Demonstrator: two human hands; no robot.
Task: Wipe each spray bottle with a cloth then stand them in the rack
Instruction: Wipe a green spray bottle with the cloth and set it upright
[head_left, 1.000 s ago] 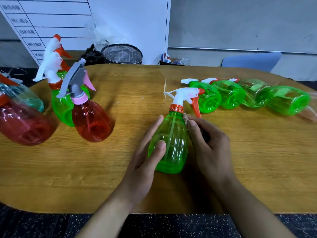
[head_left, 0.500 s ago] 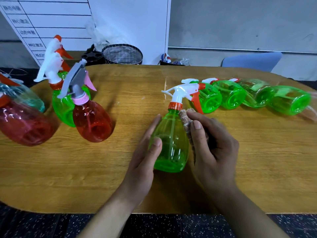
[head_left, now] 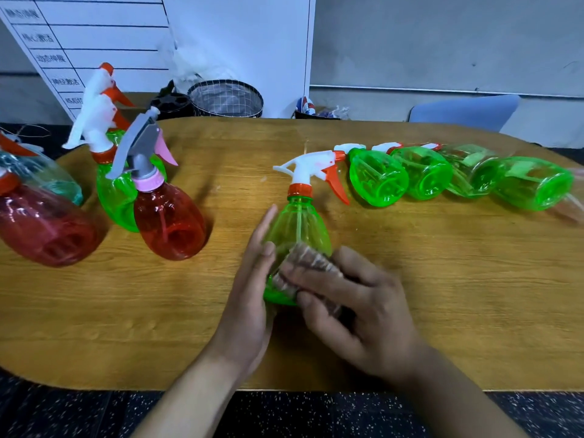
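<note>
A green spray bottle (head_left: 297,222) with a white and orange trigger head stands upright on the wooden table (head_left: 442,279). My left hand (head_left: 252,286) holds its left side, thumb on the front. My right hand (head_left: 354,305) presses a brownish cloth (head_left: 303,263) against the lower front of the bottle, fingers curled over the cloth. Several green bottles (head_left: 379,178) lie on their sides in a row at the right. At the left stand a red bottle (head_left: 167,219) with a grey and pink head and a green bottle (head_left: 117,197) behind it.
A big red bottle (head_left: 44,229) and a wrapped bluish one (head_left: 47,175) sit at the far left edge. Behind the table are a wire mesh basket (head_left: 226,99), a black holder (head_left: 169,104), a whiteboard and a blue chair (head_left: 464,112).
My right hand has brought the cloth down from the bottle's neck and right side to its lower front. The left hand kept its hold on the bottle.
</note>
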